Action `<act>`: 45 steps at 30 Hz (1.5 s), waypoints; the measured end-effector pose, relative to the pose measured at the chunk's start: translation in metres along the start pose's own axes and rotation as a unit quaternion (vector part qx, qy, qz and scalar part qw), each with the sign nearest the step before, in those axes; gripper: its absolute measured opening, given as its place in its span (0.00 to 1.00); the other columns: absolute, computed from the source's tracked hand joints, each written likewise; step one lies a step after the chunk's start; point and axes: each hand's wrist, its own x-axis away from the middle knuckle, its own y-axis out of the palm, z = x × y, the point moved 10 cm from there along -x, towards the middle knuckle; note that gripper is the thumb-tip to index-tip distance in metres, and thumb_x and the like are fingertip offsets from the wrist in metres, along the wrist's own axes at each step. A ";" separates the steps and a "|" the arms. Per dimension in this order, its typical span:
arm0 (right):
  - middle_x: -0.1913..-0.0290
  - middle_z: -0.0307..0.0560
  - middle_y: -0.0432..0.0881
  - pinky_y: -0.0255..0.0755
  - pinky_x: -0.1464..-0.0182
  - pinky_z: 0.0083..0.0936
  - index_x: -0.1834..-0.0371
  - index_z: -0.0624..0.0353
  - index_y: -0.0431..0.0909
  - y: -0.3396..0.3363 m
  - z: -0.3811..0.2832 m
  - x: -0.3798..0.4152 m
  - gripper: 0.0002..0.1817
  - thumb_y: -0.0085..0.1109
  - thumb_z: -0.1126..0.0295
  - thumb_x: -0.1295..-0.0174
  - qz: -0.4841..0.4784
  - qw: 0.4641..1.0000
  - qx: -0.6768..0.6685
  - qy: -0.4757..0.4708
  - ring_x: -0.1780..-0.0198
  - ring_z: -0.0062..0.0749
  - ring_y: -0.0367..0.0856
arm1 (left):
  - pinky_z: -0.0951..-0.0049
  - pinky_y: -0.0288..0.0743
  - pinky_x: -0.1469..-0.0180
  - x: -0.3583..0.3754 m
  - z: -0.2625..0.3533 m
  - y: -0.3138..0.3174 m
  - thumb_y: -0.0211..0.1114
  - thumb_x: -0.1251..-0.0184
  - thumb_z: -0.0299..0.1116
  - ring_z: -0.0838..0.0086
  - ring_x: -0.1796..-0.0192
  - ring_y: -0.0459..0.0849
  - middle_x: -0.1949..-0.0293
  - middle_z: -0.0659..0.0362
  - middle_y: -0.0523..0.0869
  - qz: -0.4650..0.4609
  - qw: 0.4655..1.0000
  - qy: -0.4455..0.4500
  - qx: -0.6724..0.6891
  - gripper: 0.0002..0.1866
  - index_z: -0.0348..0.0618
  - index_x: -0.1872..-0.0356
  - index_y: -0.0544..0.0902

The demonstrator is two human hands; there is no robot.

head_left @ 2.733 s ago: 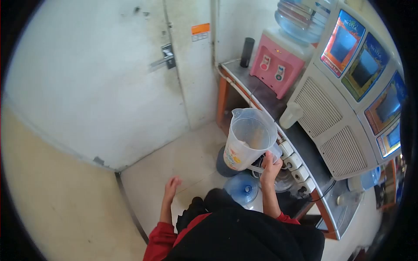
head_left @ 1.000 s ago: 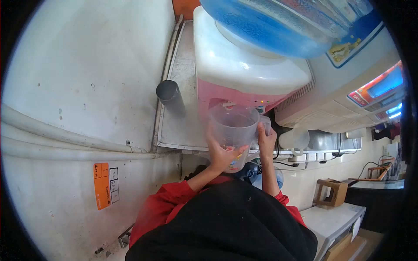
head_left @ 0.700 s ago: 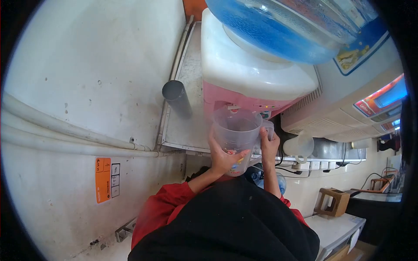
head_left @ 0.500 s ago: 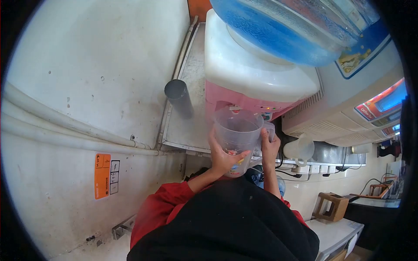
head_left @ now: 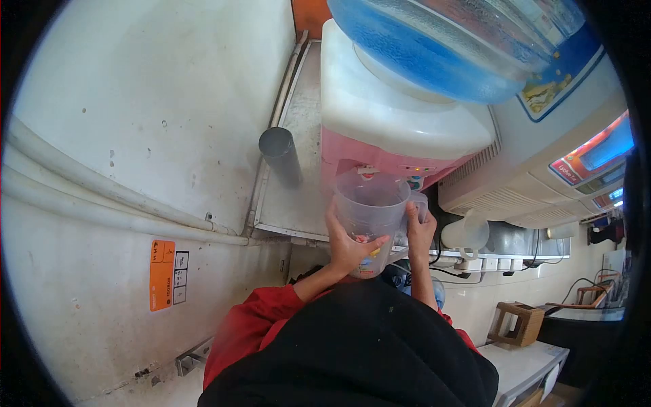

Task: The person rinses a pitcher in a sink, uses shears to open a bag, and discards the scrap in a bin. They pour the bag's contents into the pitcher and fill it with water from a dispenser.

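Observation:
A clear plastic pitcher (head_left: 371, 207) with coloured pictures on its side is held upright between my two hands. My left hand (head_left: 344, 244) wraps around the near left side of its body. On the other side, my right hand (head_left: 420, 230) grips the handle. The pitcher's rim is right at the front of a pink and white water dispenser (head_left: 407, 132), near its taps. A large blue water bottle (head_left: 434, 51) sits upside down on top of the dispenser. The water level in the pitcher, if any, is hard to make out.
A dark grey cylinder (head_left: 281, 157) stands on the metal counter (head_left: 298, 210) left of the dispenser. To the right are a pale plastic jug (head_left: 466, 232) and a large light-coloured machine (head_left: 522, 183). A brown stool (head_left: 519, 323) stands lower right. Pipes (head_left: 122, 203) run along the left wall.
The view has shifted very slightly. Both hands keep the same hold on the pitcher, which stays in front of the dispenser.

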 end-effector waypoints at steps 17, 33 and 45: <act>0.76 0.34 0.75 0.62 0.68 0.16 0.71 0.66 0.77 0.001 -0.002 0.001 0.19 0.60 0.56 0.46 0.003 1.000 -0.008 -0.009 0.72 0.17 0.67 | 0.63 0.59 0.42 -0.002 -0.001 -0.001 0.78 0.69 0.40 0.59 0.42 0.62 0.46 0.45 0.58 -0.010 1.000 0.003 -0.011 0.58 0.36 0.40 0.45; 0.73 0.39 0.78 0.65 0.64 0.20 0.69 0.67 0.78 0.000 0.003 0.003 0.21 0.59 0.54 0.46 0.013 1.000 0.000 -0.002 0.69 0.20 0.71 | 0.63 0.60 0.42 -0.002 -0.001 -0.003 0.78 0.68 0.42 0.59 0.42 0.62 0.46 0.45 0.58 -0.007 1.000 0.016 -0.011 0.57 0.35 0.40 0.46; 0.75 0.36 0.77 0.63 0.67 0.18 0.70 0.67 0.78 0.000 -0.007 0.006 0.21 0.59 0.54 0.46 0.020 0.999 0.005 -0.027 0.71 0.17 0.69 | 0.61 0.56 0.40 -0.001 -0.006 -0.003 0.79 0.72 0.41 0.55 0.40 0.60 0.45 0.43 0.58 -0.004 1.000 0.000 0.019 0.59 0.29 0.40 0.47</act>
